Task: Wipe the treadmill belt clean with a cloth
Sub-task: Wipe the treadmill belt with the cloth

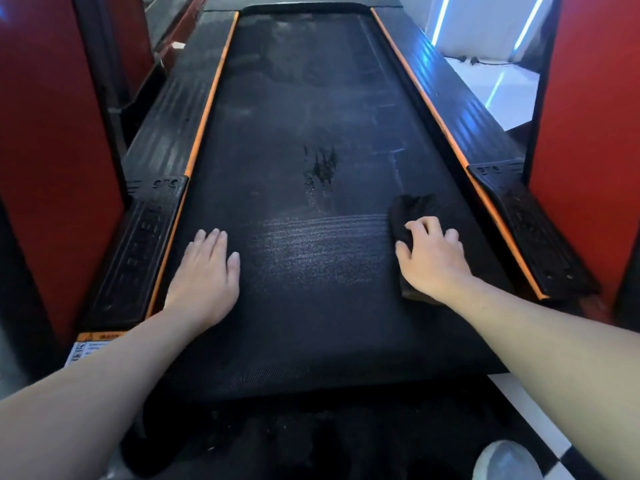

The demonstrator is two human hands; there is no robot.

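- Right grip (431,251) presses down on the dark folded cloth (414,209), with its fingers curled over the top of it.
- That cloth lies on the black treadmill belt (311,323), on the right side, near the black right side rail (533,233).
- Left grip (207,268) lies flat on the belt, fingers straight, holding nothing, close to the left edge.
- Between the two grips the belt shows pale streaky lines (322,244).
- Further up, a small wet dark patch (320,168) sits in the middle of the belt.
- At the bottom right, a white shoe (505,462) peeks in.
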